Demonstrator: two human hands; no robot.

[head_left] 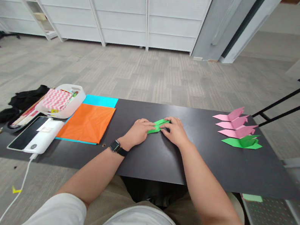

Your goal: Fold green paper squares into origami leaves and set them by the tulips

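A folded strip of green paper lies slanted on the dark table, between my two hands. My left hand, with a black watch on its wrist, has its fingers on the paper's near left end. At the far right end, my right hand touches the paper with bent fingers and thumb. Both hands rest low at the tabletop, pressing on the paper; some of its surface is hidden under the fingers.
Several folded pink paper birds and a green one stand on the right of the table. Orange paper sheets lie over blue ones on the left. Beyond are a white basket, a white device with a cable, and black cloth.
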